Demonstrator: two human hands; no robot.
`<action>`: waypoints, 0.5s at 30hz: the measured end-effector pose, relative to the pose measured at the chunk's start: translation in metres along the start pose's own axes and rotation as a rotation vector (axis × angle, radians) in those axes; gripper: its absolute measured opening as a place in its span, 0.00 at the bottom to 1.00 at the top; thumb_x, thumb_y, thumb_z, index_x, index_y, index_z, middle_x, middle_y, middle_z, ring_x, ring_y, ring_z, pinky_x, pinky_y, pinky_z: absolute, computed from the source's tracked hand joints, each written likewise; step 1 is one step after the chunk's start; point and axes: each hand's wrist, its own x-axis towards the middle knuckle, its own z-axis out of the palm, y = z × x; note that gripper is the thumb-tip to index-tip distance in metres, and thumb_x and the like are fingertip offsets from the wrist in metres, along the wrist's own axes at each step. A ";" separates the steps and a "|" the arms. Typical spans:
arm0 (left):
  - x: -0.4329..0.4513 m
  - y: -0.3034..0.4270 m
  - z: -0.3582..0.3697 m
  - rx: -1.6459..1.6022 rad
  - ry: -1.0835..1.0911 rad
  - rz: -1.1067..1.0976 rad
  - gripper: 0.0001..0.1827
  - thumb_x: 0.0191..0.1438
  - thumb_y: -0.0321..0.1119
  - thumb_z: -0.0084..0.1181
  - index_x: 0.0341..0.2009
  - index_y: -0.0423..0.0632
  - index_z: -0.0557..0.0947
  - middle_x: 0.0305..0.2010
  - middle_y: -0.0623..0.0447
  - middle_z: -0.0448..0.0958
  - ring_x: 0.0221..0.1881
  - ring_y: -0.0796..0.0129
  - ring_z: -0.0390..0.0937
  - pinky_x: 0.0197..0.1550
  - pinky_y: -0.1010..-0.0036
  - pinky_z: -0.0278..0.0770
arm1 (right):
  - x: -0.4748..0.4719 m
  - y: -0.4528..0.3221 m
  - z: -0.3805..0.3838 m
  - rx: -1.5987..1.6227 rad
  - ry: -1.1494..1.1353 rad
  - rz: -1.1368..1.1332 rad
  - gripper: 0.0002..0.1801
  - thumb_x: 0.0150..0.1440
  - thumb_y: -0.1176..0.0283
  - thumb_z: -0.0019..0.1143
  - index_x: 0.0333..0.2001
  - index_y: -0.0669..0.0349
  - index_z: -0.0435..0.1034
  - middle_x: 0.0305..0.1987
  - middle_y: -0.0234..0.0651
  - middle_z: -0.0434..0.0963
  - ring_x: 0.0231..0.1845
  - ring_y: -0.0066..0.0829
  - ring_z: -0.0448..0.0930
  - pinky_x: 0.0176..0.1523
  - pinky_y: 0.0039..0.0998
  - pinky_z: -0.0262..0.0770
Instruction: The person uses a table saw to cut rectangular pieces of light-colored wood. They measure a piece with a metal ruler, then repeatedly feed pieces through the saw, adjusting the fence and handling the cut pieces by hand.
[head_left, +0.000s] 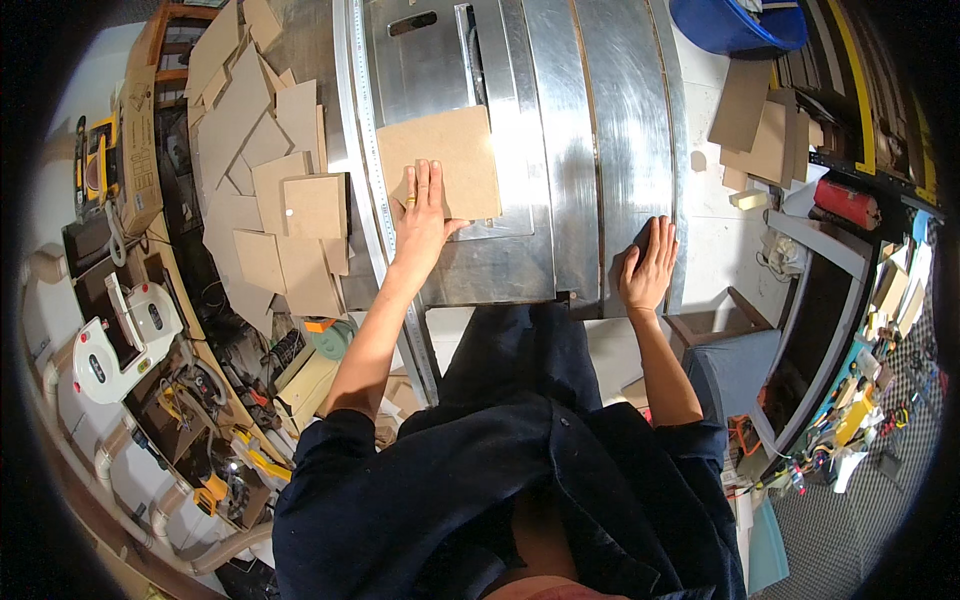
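Observation:
A roughly square MDF board (469, 165) lies flat on the metal table of a table saw (502, 262). My left hand (424, 214) presses down on the board's lower left part, palm down, beside the long metal rip fence (365, 142) with its scale. Just beyond the board's far right corner is the saw's slot (472, 56); the blade in it cannot be made out clearly. My right hand (651, 266) rests flat near the table's right edge, holding nothing.
Left of the fence, many MDF offcuts (240, 142) lie piled, with a small stack of squares (315, 206) near it. A blue bucket (739, 26) and leaning boards (761, 135) stand at the right. A stool (720, 330) is near my right forearm.

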 end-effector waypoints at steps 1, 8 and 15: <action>0.000 0.000 0.000 0.014 -0.005 -0.001 0.58 0.47 0.54 0.64 0.74 0.45 0.46 0.78 0.42 0.42 0.78 0.48 0.40 0.70 0.43 0.56 | -0.001 0.000 0.000 0.003 -0.001 0.001 0.32 0.63 0.65 0.39 0.70 0.60 0.54 0.75 0.45 0.55 0.77 0.44 0.52 0.77 0.43 0.43; 0.002 0.001 -0.002 0.054 0.008 0.011 0.58 0.48 0.55 0.63 0.74 0.44 0.47 0.78 0.42 0.42 0.78 0.47 0.40 0.69 0.40 0.57 | -0.002 0.003 0.003 -0.008 -0.011 0.007 0.33 0.63 0.63 0.39 0.71 0.61 0.53 0.76 0.46 0.55 0.78 0.44 0.52 0.78 0.44 0.42; 0.001 -0.006 0.005 0.048 0.037 0.041 0.59 0.48 0.57 0.62 0.74 0.44 0.45 0.78 0.41 0.42 0.78 0.47 0.39 0.67 0.36 0.56 | -0.001 0.002 0.001 0.001 -0.009 0.005 0.34 0.62 0.63 0.39 0.71 0.61 0.54 0.76 0.46 0.55 0.78 0.44 0.52 0.78 0.44 0.42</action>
